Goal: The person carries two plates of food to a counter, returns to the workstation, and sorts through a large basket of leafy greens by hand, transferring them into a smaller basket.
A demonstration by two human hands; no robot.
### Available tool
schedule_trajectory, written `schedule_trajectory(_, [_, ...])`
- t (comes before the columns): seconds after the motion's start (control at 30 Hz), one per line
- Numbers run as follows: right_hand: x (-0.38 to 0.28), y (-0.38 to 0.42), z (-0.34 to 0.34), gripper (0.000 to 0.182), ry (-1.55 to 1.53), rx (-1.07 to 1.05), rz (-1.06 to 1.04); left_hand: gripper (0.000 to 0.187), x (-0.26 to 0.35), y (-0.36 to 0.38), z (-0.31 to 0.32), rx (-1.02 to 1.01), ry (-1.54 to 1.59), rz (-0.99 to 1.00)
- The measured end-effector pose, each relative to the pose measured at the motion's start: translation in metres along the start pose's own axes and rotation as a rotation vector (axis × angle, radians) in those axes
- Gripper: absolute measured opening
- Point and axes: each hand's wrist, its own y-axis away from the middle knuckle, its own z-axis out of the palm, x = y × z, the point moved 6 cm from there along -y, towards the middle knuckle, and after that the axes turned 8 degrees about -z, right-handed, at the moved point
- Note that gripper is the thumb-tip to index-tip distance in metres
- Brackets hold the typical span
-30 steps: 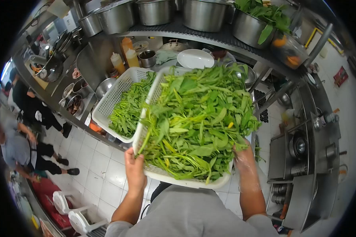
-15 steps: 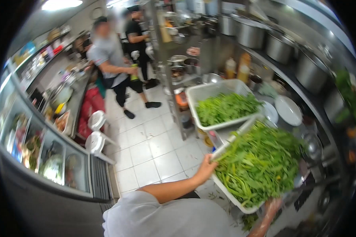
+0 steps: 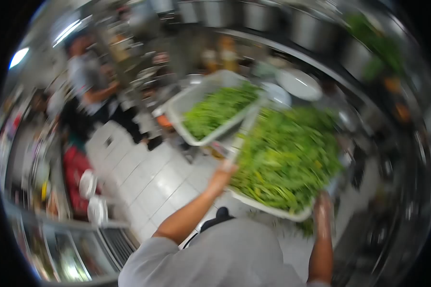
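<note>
A white plastic tub (image 3: pixel 258 203), heaped with leafy greens (image 3: pixel 287 158), is held tilted in front of my body. My left hand (image 3: pixel 221 177) grips the rim at its left corner, fingers wrapped over the edge. At the near right corner, my right hand (image 3: pixel 323 203), in what looks like a clear plastic glove, holds the other side; its fingers are partly hidden by the greens. Beyond the held tub stands a second white tub (image 3: pixel 177 119) with a smaller pile of greens (image 3: pixel 220 110) inside.
White plates (image 3: pixel 299 84) sit behind the tubs, under a shelf (image 3: pixel 292 50) of large metal pots (image 3: pixel 311 28). A person (image 3: pixel 93 79) stands at the far left on the tiled floor (image 3: pixel 148 167). White stools (image 3: pixel 97 210) and a glass-fronted fridge (image 3: pixel 57 253) line the left.
My view has swung to the right, so the surroundings shift left and blur. Both hands keep hold of the tub of greens, and more of my right forearm shows.
</note>
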Motion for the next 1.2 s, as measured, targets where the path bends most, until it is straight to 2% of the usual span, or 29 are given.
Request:
schedule_trajectory(0.03, [0.037,0.024,0.014,0.018,-0.568,0.102,0.506,0.040,-0.015,-0.013,0.000,-0.118,0.143,-0.010])
schedule_trajectory(0.07, [0.056,0.042,0.021,0.023,-0.936,0.216,0.933,0.039,-0.016,-0.016,-0.002,-0.156,0.214,-0.061])
schedule_trajectory(0.1, [0.057,0.043,0.009,0.028,-0.827,0.154,0.909,0.036,0.009,0.002,0.006,-0.142,0.273,-0.016])
schedule_trajectory(0.13, [0.052,0.033,-0.011,0.031,-0.379,-0.027,0.623,0.036,0.013,0.004,0.011,-0.180,0.324,-0.048])
schedule_trajectory(0.17, [0.019,0.006,-0.047,0.038,0.199,-0.294,0.323,0.035,0.015,0.005,0.013,-0.190,0.383,-0.078])
schedule_trajectory(0.23, [0.021,0.016,-0.057,0.045,0.161,-0.343,0.398,0.035,0.030,0.013,0.020,-0.242,0.444,-0.107])
schedule_trajectory(0.37, [0.008,0.034,-0.076,0.043,0.167,-0.296,0.398,0.036,0.031,0.000,0.014,-0.257,0.411,-0.146])
schedule_trajectory(0.43, [0.005,0.050,-0.091,0.043,0.201,-0.214,0.333,0.035,0.035,-0.003,0.014,-0.281,0.402,-0.160])
schedule_trajectory(0.63, [0.000,0.080,-0.112,0.042,0.234,-0.173,0.405,0.036,0.032,-0.007,0.012,-0.350,0.437,-0.120])
schedule_trajectory(0.7, [-0.003,0.075,-0.102,0.042,0.170,-0.126,0.417,0.036,0.026,-0.006,0.013,-0.333,0.403,-0.146])
schedule_trajectory(0.77, [-0.007,0.064,-0.094,0.042,0.116,-0.073,0.437,0.038,0.026,0.000,0.021,-0.354,0.539,-0.166])
schedule_trajectory(0.87, [-0.008,0.047,-0.081,0.041,0.071,-0.076,0.465,0.041,0.023,0.011,0.029,-0.357,0.556,-0.166])
schedule_trajectory(0.93, [0.009,0.040,-0.070,0.041,0.146,-0.141,0.456,0.043,0.024,0.012,0.037,-0.344,0.577,-0.147])
schedule_trajectory(1.1, [0.022,0.032,-0.034,0.042,0.181,-0.149,0.392,0.043,0.012,0.005,0.033,-0.393,0.527,-0.138])
schedule_trajectory(1.17, [0.020,0.032,-0.021,0.041,0.132,-0.029,0.343,0.042,0.007,0.001,0.031,-0.417,0.432,-0.119])
schedule_trajectory(1.2, [0.013,0.029,-0.023,0.040,0.062,-0.053,0.419,0.043,0.009,0.005,0.029,-0.402,0.404,-0.126])
